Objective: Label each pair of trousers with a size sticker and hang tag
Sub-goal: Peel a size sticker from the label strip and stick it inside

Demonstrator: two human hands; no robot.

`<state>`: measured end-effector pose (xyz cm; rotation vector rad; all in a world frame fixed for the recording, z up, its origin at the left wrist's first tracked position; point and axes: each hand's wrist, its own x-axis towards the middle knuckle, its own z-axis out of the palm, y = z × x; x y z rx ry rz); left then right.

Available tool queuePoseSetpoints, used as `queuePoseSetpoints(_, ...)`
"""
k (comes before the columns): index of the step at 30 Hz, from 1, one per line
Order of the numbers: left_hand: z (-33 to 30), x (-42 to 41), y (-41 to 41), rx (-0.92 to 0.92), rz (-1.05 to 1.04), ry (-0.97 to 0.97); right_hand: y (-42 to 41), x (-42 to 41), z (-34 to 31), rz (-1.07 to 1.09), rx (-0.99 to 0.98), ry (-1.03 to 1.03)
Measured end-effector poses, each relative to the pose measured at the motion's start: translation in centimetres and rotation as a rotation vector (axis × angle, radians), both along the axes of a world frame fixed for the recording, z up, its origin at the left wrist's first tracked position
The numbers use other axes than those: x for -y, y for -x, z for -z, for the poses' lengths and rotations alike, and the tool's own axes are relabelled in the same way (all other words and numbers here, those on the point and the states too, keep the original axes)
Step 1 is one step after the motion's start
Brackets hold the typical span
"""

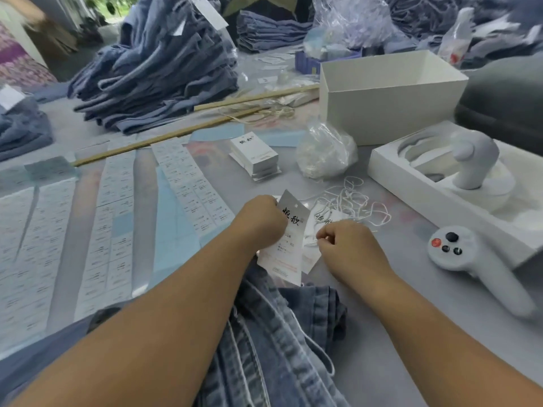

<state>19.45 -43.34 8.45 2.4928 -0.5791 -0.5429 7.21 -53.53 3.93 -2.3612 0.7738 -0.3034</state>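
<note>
Mid-job, tagging stage on the pair in front. A folded pair of washed blue denim trousers (pixel 273 342) lies at the near edge of the grey table (pixel 382 362), between the two forearms. Left hand (pixel 260 220) is curled, fingers gripping the upper left edge of a long white card hang tag printed with black brush characters (pixel 289 236); the tag stands tilted over the top of the trousers. Right hand (pixel 348 245) is also curled, fingertips pinching something small, likely a white cord; the pinch itself is too small to make out. A second white tag (pixel 321 227) lies just behind, partly hidden by the right hand. Loose white looped strings (pixel 352 202) are scattered just beyond the hands. Judgement: the tag appears to be in the middle of being strung or tied on; no size sticker on these trousers is visible, so that step cannot be confirmed. Supplies remain plentiful: long sheets of small white printed size stickers (pixel 117 207) spread across the left of the table, a stack of white hang tags (pixel 254 155) further back, a clear plastic bag of strings (pixel 324 149). A slumped heap of blue trousers (pixel 164 74) stands far left, at least one white tag showing near its top; which heaps are finished cannot be told. Much work likely left.
</note>
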Motion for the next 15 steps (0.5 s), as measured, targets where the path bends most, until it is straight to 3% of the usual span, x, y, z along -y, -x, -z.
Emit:
queuePoseSetpoints(6, 3.3, 0.3, -1.1, -0.098, -0.096, 0.05, -2.5, 0.9, 1.5, -0.065, -0.153, 0.205)
queuePoseSetpoints(15, 3.7, 0.1, -0.9, -0.111, -0.149, 0.124, -2.5, 0.9, 1.4, -0.011, 0.002, 0.156)
